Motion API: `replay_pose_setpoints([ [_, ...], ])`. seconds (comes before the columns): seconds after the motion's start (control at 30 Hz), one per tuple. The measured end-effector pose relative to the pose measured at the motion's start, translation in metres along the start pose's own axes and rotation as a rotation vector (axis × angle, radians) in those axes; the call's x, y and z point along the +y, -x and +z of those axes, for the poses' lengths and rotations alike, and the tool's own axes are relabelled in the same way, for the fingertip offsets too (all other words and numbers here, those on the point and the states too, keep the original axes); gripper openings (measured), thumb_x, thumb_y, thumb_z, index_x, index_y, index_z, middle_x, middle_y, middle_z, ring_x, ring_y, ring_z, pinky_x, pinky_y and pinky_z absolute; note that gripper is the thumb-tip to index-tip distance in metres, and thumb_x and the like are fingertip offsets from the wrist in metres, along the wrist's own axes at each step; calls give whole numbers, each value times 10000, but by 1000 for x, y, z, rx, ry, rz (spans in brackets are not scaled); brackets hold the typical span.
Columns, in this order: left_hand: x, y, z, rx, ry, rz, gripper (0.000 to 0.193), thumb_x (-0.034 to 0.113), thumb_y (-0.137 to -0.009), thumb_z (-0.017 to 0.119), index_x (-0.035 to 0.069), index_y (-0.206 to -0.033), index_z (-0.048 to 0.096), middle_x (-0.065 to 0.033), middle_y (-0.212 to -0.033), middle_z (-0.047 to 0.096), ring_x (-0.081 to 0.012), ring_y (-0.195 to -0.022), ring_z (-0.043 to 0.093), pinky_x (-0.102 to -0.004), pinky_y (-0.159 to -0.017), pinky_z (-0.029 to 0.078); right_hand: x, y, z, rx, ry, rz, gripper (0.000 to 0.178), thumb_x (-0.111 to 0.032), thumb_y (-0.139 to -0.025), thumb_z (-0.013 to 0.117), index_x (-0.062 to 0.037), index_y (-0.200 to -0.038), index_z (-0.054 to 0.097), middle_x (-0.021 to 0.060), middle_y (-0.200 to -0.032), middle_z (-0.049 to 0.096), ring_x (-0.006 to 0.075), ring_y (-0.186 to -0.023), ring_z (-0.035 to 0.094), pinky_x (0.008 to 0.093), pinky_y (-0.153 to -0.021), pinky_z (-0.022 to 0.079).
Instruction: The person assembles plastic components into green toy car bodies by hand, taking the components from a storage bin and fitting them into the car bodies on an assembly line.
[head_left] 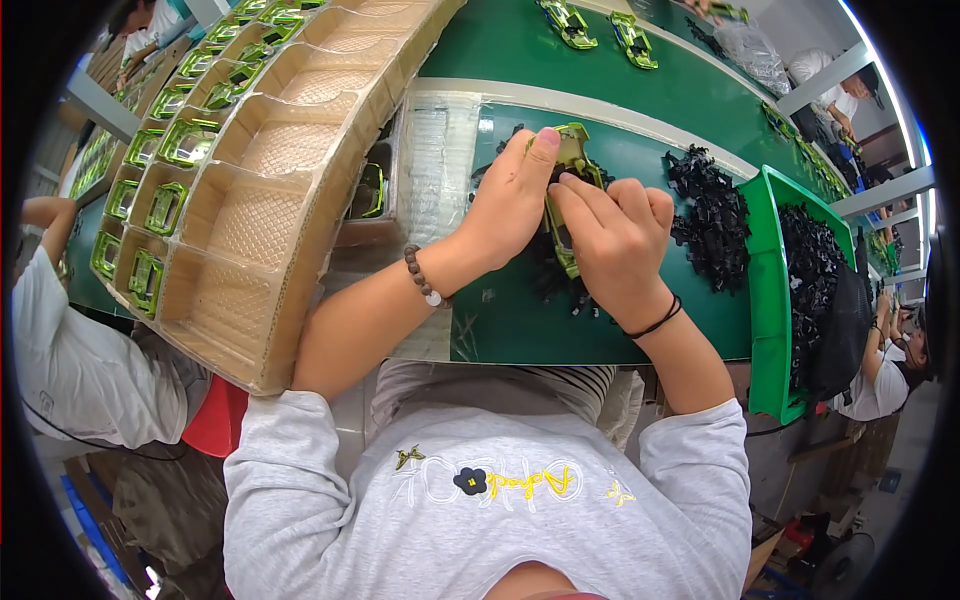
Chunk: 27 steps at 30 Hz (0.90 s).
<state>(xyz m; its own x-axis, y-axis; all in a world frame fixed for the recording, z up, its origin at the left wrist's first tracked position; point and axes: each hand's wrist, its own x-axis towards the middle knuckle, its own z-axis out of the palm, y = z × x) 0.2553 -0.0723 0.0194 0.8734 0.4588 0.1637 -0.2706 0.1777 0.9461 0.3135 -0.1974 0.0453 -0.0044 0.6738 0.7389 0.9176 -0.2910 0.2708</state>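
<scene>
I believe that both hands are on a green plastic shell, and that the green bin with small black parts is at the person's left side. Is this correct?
Not quite: the side is wrong. The head view shows the green bin with small black parts at the person's right side. The rest stands: both hands are on a green plastic shell.

Held shell (572,150) is showing translucent lime green; worktop (530,335) is reading deep green. Right: loose parts (710,225) are appearing black, bin (767,300) bright green. Left: tray (243,220) is displaying tan with crosshatch. Near: shirt (420,545) is showing light grey, yellow-and-black motifs.
</scene>
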Motion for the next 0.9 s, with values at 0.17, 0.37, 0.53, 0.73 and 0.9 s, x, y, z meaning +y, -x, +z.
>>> replay_pose_setpoints([
  [0.17, 1, 0, -4, -41, -42, 43, 179, 179, -941, 458, 5, -980, 457, -51, -870, 529, -88, -792, 459, -267, -713, 418, 9, -10, -1, 23, -25, -38, 103, -127, -678, 620, -133, -781, 609, -58, -826, 641, 106, -686, 493, 279, -664, 326],
  [0.37, 13, 2, -3, -124, -66, 70, 217, 25, -901, 456, 10, -1116, 431, -50, -1032, 559, -89, -909, 529, -229, -736, 440, 13, -1, 6, 178, -348, 197, 330, -39, -687, 709, -76, -983, 569, 29, -1010, 631, 162, -784, 543, 301, -700, 394],
  [0.53, 6, -9, -5, 15, 107, 191, 237, 8, -900, 435, 12, -1137, 437, -71, -1062, 571, -122, -941, 567, -264, -815, 481, 44, 9, -16, 130, -821, 573, 530, -8, -789, 676, -13, -1256, 426, 120, -1167, 561, 120, -896, 522, 257, -809, 433],
  [0.73, 6, -16, -17, 104, 107, 134, 253, 5, -901, 414, 17, -1153, 430, -81, -1056, 568, -140, -929, 584, -297, -782, 523, 68, 50, -38, -471, -684, 885, 241, -101, -798, 656, -20, -1020, 606, 83, -855, 670, 135, -705, 603, 266, -650, 474],
  [0.9, 6, -16, -11, 138, 148, 96, 248, 11, -865, 412, -4, -1113, 406, -84, -1024, 540, -127, -876, 558, -291, -767, 510, 60, 58, -41, -480, -522, 819, 224, -93, -754, 666, -17, -962, 628, 99, -837, 671, 211, -672, 618, 309, -636, 488],
])
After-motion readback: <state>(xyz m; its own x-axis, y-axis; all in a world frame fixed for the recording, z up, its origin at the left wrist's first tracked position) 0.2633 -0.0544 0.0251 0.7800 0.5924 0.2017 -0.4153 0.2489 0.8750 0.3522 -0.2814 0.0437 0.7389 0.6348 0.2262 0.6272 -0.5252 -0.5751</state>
